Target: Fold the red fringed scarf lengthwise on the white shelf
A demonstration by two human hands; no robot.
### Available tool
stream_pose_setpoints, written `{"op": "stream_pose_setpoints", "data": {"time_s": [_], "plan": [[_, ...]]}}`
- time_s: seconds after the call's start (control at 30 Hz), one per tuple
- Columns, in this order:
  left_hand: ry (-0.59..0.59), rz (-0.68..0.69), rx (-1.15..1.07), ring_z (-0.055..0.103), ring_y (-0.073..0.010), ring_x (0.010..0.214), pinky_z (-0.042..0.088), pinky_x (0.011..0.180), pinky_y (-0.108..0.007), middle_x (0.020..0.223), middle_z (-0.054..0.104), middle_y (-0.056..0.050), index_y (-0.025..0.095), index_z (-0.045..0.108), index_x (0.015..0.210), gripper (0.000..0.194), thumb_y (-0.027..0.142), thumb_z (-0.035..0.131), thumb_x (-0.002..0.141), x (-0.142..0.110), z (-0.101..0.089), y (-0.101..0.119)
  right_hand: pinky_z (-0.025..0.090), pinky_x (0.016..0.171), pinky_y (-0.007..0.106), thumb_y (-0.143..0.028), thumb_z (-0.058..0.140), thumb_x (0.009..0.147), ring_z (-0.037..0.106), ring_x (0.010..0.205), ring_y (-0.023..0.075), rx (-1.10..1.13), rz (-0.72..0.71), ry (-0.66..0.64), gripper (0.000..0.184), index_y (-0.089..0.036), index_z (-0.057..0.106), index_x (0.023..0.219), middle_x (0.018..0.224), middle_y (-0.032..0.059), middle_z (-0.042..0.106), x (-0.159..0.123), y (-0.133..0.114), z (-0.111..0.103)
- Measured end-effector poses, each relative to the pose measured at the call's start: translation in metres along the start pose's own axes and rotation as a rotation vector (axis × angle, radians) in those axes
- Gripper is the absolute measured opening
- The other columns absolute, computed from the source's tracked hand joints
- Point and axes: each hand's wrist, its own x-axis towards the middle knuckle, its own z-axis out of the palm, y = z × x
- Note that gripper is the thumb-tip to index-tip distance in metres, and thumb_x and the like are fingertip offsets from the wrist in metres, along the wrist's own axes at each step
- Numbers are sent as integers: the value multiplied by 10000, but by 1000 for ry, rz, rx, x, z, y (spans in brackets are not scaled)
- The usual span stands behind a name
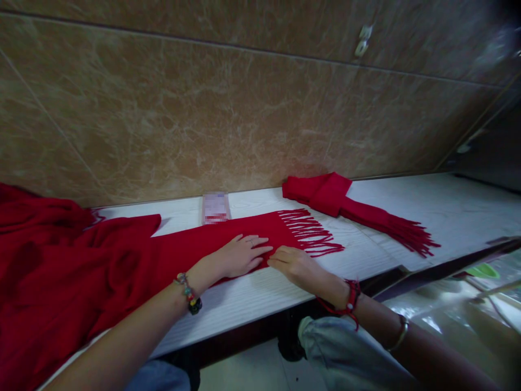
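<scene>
A long red scarf (195, 241) with a fringed end (311, 233) lies flat along a white table (366, 255). My left hand (240, 254) rests palm down on it, fingers stretched out and flat, a beaded bracelet on the wrist. My right hand (295, 265) lies next to it at the scarf's near edge, fingers curled onto the cloth close to the fringe, red cords around the wrist.
A heap of red fabric (44, 266) covers the table's left end. A second folded red scarf (345, 206) lies at the back right. A small pink packet (215, 207) leans at the brown marble wall (244, 108). My knees are below the table's front edge.
</scene>
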Motion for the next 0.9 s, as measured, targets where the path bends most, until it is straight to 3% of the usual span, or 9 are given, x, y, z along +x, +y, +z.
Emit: {"op": "stream_pose_setpoints", "data": {"time_s": [0.1,0.23,0.33,0.43,0.63,0.8,0.9], "plan": [[-60,-177,-40,188,-243,1322,184,1029,-507,1455,217,-43,290,267,1358,459,408,262,914,10,6,-19,455,709,288,-88,479,847,535,770,175,0,1,-12,140,-120,610,883,827,72,625,1,-1,-2],[-80,-383,6,171,-278,1322,184,1039,-474,1446,190,-143,154,253,1374,512,379,251,914,20,1,-34,450,707,288,-91,479,846,534,751,172,-12,9,6,142,-129,611,881,831,68,632,0,0,0],[-79,-312,14,170,-255,1324,186,1054,-416,1438,200,-161,94,267,1363,494,283,269,906,27,-2,-26,446,707,291,-97,473,850,528,739,170,0,21,25,144,-131,612,861,816,67,630,0,1,2],[-101,-175,-53,127,-218,1337,173,1063,-393,1458,165,-103,150,221,1382,497,311,255,912,37,1,-21,441,696,295,-91,478,843,519,728,173,10,20,34,141,-134,612,842,797,65,625,-1,1,3],[-63,-204,-51,125,-192,1339,131,1076,-367,1464,158,-75,183,226,1382,518,413,229,918,53,8,-40,421,660,289,-109,466,852,485,692,168,46,36,46,156,-134,618,830,749,52,597,-1,2,5],[21,-170,-23,99,-200,1344,143,1077,-364,1474,108,-77,201,218,1386,561,487,237,903,16,9,-29,413,694,287,-90,490,833,495,762,160,168,156,77,168,-170,628,886,809,45,588,-2,6,10],[-37,-164,-12,63,-220,1347,130,1076,-422,1477,84,-42,259,188,1390,591,551,242,879,-25,8,-20,416,740,292,-90,493,830,501,814,157,229,187,90,177,-180,629,898,863,51,585,-3,8,11]]}}
